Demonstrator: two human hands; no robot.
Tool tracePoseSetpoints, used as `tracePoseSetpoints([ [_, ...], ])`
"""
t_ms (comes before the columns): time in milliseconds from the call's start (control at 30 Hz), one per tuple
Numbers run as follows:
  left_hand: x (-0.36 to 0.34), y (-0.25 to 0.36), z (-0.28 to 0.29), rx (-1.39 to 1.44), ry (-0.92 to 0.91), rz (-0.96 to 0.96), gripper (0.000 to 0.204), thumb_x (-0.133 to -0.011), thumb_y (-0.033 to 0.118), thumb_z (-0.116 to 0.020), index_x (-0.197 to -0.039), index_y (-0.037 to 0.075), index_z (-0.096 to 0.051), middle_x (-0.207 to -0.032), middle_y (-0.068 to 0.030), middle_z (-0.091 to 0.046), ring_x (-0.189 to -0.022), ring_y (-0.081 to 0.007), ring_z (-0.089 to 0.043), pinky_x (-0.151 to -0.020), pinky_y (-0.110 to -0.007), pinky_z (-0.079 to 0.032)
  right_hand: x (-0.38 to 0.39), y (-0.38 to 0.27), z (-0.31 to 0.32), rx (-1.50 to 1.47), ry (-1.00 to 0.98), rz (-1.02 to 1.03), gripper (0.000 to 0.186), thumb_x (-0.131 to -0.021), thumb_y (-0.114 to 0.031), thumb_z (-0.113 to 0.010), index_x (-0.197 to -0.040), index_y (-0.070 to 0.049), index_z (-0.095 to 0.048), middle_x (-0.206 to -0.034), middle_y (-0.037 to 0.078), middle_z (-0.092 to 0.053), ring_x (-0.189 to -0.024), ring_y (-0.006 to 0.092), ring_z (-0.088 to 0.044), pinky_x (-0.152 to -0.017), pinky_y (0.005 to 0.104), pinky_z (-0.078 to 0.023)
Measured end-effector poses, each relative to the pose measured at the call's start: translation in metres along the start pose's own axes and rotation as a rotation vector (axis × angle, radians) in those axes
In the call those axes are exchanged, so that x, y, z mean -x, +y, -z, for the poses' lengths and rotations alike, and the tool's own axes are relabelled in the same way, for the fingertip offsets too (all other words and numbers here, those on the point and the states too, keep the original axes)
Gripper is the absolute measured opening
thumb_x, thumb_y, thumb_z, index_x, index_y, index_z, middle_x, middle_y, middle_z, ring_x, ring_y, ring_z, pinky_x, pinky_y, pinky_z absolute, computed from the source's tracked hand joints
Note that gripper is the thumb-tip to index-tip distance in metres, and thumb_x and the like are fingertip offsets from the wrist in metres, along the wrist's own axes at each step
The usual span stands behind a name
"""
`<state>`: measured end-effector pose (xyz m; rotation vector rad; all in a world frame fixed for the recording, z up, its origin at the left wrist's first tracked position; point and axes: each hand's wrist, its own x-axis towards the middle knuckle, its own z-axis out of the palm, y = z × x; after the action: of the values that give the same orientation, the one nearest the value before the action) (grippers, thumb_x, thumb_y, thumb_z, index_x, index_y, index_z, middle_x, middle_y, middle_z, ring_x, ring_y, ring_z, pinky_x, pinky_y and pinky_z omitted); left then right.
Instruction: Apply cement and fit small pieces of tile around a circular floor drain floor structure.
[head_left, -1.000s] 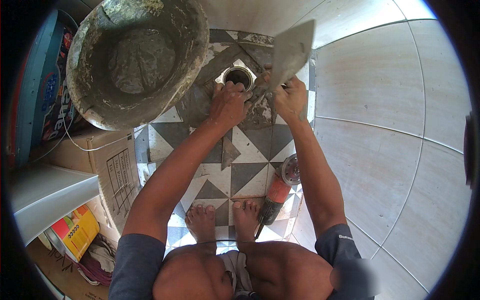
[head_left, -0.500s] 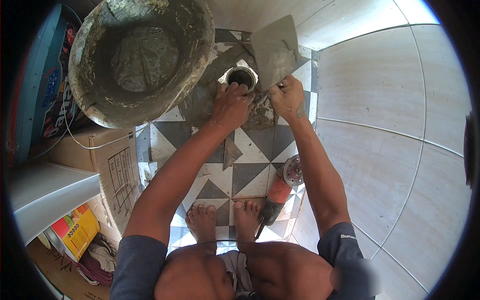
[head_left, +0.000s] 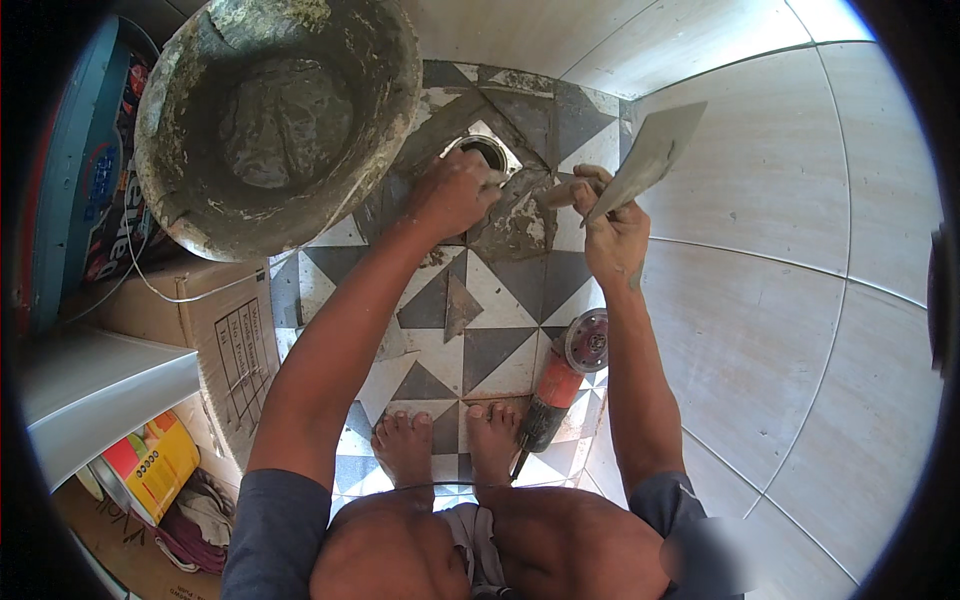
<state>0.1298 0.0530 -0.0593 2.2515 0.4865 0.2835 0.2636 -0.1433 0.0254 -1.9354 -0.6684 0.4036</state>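
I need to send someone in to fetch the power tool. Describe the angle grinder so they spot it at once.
Start at the patterned grey and white triangle floor tiles where the person squats. By the toes of the right foot, beneath the right forearm, lies the angle grinder. It is the only red-bodied tool on the floor, with a round disc at its far end and a black handle.

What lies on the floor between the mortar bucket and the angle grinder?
In the head view, the left forearm crosses patterned floor tiles between bucket and grinder; a loose triangular tile piece lies there.
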Motion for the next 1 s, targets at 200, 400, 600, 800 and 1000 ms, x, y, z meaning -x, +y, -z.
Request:
tracePoseSetpoints([
  [200, 0.0, 0.001, 0.005, -0.21, -0.235, -0.078, 0.029, -0.09, 0.029, -0.078, -0.117, 0.021, -0.081, -0.11, -0.0066, -0.065, -0.115, -0.028, -0.059, -0.101, -0.046, -0.048, 0.02, -0.004, 0.0, -0.095, 0.028, -0.035, 0.029, -0.098, -0.023, -0.076, -0.117, -0.001, -0.076, -0.107, 0.008, -0.079, -0.097, 0.0162, -0.073, -0.089, 0.0318, -0.055],
  [400, -0.011, 0.002, 0.017, -0.27, -0.303, -0.131, 0.028, -0.087, 0.026, -0.081, -0.113, 0.017, -0.079, -0.112, -0.0042, -0.062, -0.115, -0.0261, -0.058, -0.104, -0.048, -0.045, 0.023, 0.024, -0.002, 0.073, -0.043, -0.022, 0.031, -0.102, -0.026, -0.074, -0.122, -0.002, -0.075, -0.105, 0.004, -0.077, -0.093, 0.01, -0.066, -0.084, 0.0276, -0.052],
  [600, -0.007, -0.002, 0.014, -0.346, -0.325, -0.167, 0.031, -0.087, 0.026, -0.082, -0.117, 0.018, -0.077, -0.116, -0.0039, -0.06, -0.117, -0.0267, -0.057, -0.105, -0.048, -0.046, 0.017, 0.025, -0.002, 0.156, -0.065, 0.003, 0.034, -0.102, -0.028, -0.074, -0.122, -0.001, -0.075, -0.105, 0.003, -0.077, -0.094, 0.0102, -0.066, -0.085, 0.0273, -0.053],
  [800, -0.001, 0.003, 0.012, -0.394, -0.318, -0.179, 0.039, -0.09, 0.034, -0.078, -0.127, 0.024, -0.077, -0.113, -0.0049, -0.06, -0.116, -0.0263, -0.057, -0.104, -0.047, -0.047, 0.025, -0.002, 0.0, -0.058, 0.01, 0.044, 0.039, -0.103, -0.031, -0.074, -0.125, 0.002, -0.073, -0.109, 0.007, -0.076, -0.097, 0.012, -0.067, -0.087, 0.0288, -0.054],
  [1000, 0.001, 0.017, 0.006, -0.277, -0.266, -0.095, 0.038, -0.087, 0.039, -0.08, -0.12, 0.021, -0.08, -0.115, -0.0074, -0.063, -0.119, -0.0278, -0.057, -0.105, -0.047, -0.046, 0.034, 0.008, -0.001, -0.119, 0.082, 0.071, 0.037, -0.103, -0.027, -0.074, -0.126, 0.001, -0.072, -0.108, 0.006, -0.076, -0.1, 0.0108, -0.066, -0.09, 0.0282, -0.053],
])
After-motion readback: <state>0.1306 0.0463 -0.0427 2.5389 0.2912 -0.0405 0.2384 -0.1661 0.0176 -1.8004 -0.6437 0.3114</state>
